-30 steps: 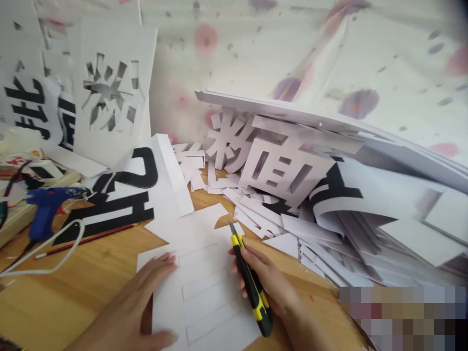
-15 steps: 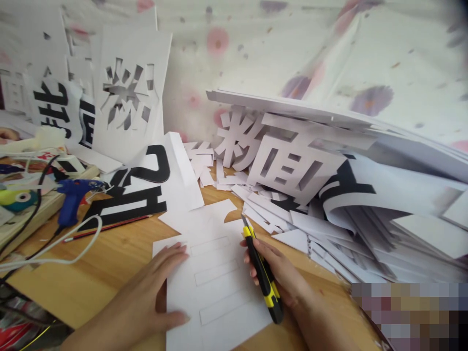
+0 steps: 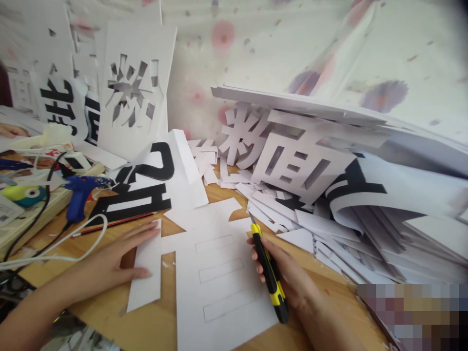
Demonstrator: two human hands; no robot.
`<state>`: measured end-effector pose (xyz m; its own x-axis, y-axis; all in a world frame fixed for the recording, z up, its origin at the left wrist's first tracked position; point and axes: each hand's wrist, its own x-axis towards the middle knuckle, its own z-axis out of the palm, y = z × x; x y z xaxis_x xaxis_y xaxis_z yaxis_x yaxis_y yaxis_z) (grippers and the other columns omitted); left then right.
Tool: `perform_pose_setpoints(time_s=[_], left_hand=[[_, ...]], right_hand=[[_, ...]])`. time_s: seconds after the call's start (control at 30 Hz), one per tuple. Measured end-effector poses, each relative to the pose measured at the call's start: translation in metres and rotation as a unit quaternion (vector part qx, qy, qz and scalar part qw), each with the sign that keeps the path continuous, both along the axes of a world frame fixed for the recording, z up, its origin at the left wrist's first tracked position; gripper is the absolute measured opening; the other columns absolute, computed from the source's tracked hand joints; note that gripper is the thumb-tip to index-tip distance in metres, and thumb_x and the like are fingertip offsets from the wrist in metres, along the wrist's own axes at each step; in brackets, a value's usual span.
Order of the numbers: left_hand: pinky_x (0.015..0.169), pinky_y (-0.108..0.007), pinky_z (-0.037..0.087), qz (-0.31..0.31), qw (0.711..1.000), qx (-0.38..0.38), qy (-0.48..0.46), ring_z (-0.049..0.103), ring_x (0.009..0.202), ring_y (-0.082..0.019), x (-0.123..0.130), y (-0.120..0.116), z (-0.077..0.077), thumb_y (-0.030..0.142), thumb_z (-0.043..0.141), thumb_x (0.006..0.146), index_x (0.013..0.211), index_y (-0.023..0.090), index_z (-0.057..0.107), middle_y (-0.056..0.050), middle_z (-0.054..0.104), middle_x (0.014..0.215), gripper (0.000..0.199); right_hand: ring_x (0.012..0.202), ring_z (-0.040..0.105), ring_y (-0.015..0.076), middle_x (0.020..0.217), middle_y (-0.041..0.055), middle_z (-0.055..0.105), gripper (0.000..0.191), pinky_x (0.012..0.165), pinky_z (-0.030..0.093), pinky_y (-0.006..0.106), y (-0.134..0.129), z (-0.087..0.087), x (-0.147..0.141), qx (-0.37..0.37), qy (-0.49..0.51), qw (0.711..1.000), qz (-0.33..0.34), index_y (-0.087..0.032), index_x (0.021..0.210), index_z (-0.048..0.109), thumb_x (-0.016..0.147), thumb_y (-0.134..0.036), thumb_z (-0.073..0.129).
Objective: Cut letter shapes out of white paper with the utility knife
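Observation:
My left hand is on a narrow strip of white board, with its fingers at the strip's far end and its thumb across the middle. A gap of bare wood separates the strip from a larger white sheet of board, which bears several pencilled rectangles. In my right hand is a yellow and black utility knife. Its blade points away from me, over the sheet's far right corner. The fingers are wrapped around the handle, and the hand is at the sheet's right edge.
White cut-out characters and board scraps are piled at the back right. A blue glue gun, a white cable and a pencil lie on the left. Another person's hand shows at the far left.
My left hand has moved left from the sheet's edge, taking the white strip away with it. The right hand still holds the knife in nearly the same place. The view has shifted slightly.

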<state>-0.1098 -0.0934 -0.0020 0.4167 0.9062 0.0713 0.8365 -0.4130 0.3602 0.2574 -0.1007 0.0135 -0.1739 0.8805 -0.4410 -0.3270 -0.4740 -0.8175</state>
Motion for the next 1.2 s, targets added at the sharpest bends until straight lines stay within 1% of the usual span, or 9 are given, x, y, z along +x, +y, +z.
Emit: perform_pose_setpoints(time_s=[0.1, 0.23, 0.33, 0.4, 0.53, 0.6, 0.83, 1.03, 1.2], left_hand=[[0.104, -0.044, 0.032, 0.002, 1.000, 0.021, 0.003, 0.035, 0.130, -0.025, 0.003, 0.009, 0.002, 0.040, 0.053, 0.085, 0.137, 0.033, 0.034, 0.001, 0.034, 0.145, 0.056], [0.105, -0.041, 0.033, -0.022, 0.997, 0.070, 0.019, 0.039, 0.128, -0.021, 0.028, 0.015, 0.009, 0.034, 0.041, 0.090, 0.130, 0.028, 0.046, 0.000, 0.042, 0.140, 0.040], [0.104, -0.038, 0.034, -0.067, 0.996, 0.053, 0.034, 0.039, 0.128, -0.019, 0.057, 0.019, 0.016, 0.027, 0.033, 0.093, 0.128, 0.025, 0.048, -0.001, 0.044, 0.139, 0.039], [0.104, -0.037, 0.035, -0.091, 0.994, 0.019, 0.050, 0.039, 0.128, -0.019, 0.078, 0.022, 0.020, 0.034, 0.039, 0.092, 0.126, 0.025, 0.050, -0.002, 0.041, 0.141, 0.037], [0.107, -0.044, 0.025, -0.078, 0.989, -0.048, 0.116, 0.018, 0.136, -0.028, 0.113, 0.025, 0.019, 0.054, 0.048, 0.084, 0.139, 0.011, 0.030, -0.016, 0.022, 0.147, 0.072], [0.108, -0.049, 0.018, -0.079, 0.987, -0.051, 0.132, 0.006, 0.136, -0.032, 0.122, 0.025, 0.014, 0.063, 0.042, 0.083, 0.140, 0.006, 0.026, -0.021, 0.011, 0.147, 0.082], [0.109, -0.049, 0.015, -0.140, 0.984, -0.028, 0.106, 0.006, 0.136, -0.029, 0.115, 0.024, 0.005, 0.069, 0.039, 0.080, 0.141, 0.009, 0.025, -0.019, 0.008, 0.147, 0.087], [0.109, -0.047, 0.018, -0.150, 0.982, -0.054, 0.100, 0.008, 0.136, -0.029, 0.103, 0.025, 0.008, 0.069, 0.043, 0.078, 0.142, 0.013, 0.024, -0.015, 0.009, 0.148, 0.087], [0.108, -0.047, 0.020, -0.160, 0.983, -0.056, 0.072, 0.015, 0.136, -0.029, 0.083, 0.030, 0.005, 0.071, 0.050, 0.072, 0.142, 0.020, 0.024, -0.011, 0.014, 0.149, 0.091]], right_hand=[[0.047, 0.050, 0.0067, 0.063, -0.0023, 0.056, 0.024, 0.041, 0.042, 0.017, -0.003, 0.000, -0.002, -0.037, 0.022, 0.999, -0.003, -0.017, 0.086, 0.064, 0.083, -0.039, 0.054], [0.048, 0.051, 0.0071, 0.066, -0.0019, 0.057, 0.025, 0.042, 0.043, 0.018, -0.005, -0.002, -0.002, -0.037, 0.011, 0.999, 0.015, -0.016, 0.088, 0.064, 0.083, -0.039, 0.055], [0.049, 0.051, 0.0071, 0.066, -0.0017, 0.058, 0.025, 0.043, 0.043, 0.019, -0.004, -0.004, 0.001, -0.040, 0.007, 0.999, 0.016, -0.016, 0.089, 0.064, 0.083, -0.039, 0.055], [0.048, 0.050, 0.0072, 0.066, -0.0016, 0.058, 0.025, 0.042, 0.042, 0.019, -0.003, -0.005, 0.002, -0.045, 0.013, 0.999, 0.014, -0.017, 0.091, 0.063, 0.083, -0.038, 0.055], [0.047, 0.049, 0.0069, 0.065, -0.0016, 0.058, 0.024, 0.041, 0.042, 0.018, -0.005, -0.005, 0.000, -0.084, 0.055, 0.995, -0.010, -0.016, 0.089, 0.063, 0.083, -0.038, 0.056], [0.046, 0.049, 0.0061, 0.064, -0.0017, 0.058, 0.024, 0.041, 0.041, 0.017, -0.009, -0.004, -0.003, -0.113, 0.077, 0.990, -0.017, -0.016, 0.086, 0.063, 0.082, -0.038, 0.057], [0.042, 0.049, 0.0066, 0.063, -0.0020, 0.060, 0.025, 0.037, 0.039, 0.017, -0.023, 0.003, -0.008, -0.109, 0.086, 0.989, 0.057, -0.019, 0.088, 0.063, 0.079, -0.042, 0.060], [0.046, 0.049, 0.0084, 0.063, -0.0002, 0.058, 0.025, 0.041, 0.042, 0.019, -0.010, 0.009, 0.003, -0.127, 0.068, 0.990, -0.013, -0.020, 0.081, 0.065, 0.072, -0.043, 0.066], [0.050, 0.047, 0.0091, 0.074, 0.0026, 0.061, 0.024, 0.045, 0.043, 0.021, -0.001, 0.003, 0.010, -0.089, 0.051, 0.994, -0.021, -0.018, 0.079, 0.065, 0.076, -0.042, 0.062]])
